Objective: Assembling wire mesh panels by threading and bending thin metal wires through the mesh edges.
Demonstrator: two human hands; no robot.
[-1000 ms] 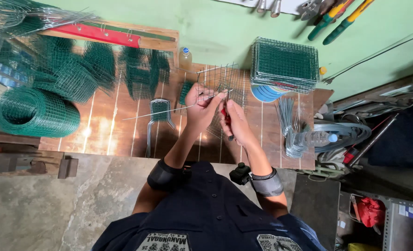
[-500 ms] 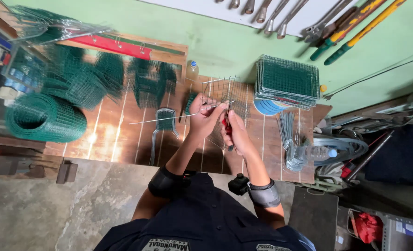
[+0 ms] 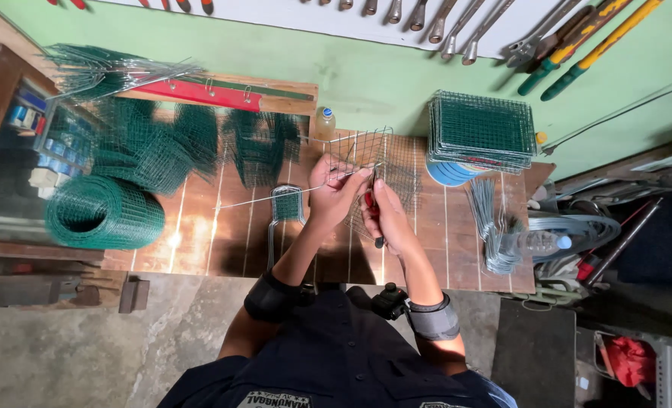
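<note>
Over a wooden workbench (image 3: 200,234) my left hand (image 3: 336,193) pinches a long bare wire (image 3: 268,198) that runs out to the left, against a folded wire-mesh piece (image 3: 366,155). My right hand (image 3: 389,215) grips red-handled pliers (image 3: 371,208) with the jaws up at the mesh edge, right beside my left fingers. The mesh piece stands tilted above the bench between both hands.
A roll of green mesh (image 3: 98,213) lies at the left, cut green mesh panels (image 3: 192,143) behind it. A stack of flat mesh panels (image 3: 483,128) sits on a blue spool at the right. Bent wires (image 3: 491,227) and a plastic bottle (image 3: 536,242) lie near the right edge. Wrenches and cutters (image 3: 570,45) hang on the wall.
The view has shifted slightly. Both hands stay on the mesh piece, with the pliers still at its edge and the long wire held to the left.
</note>
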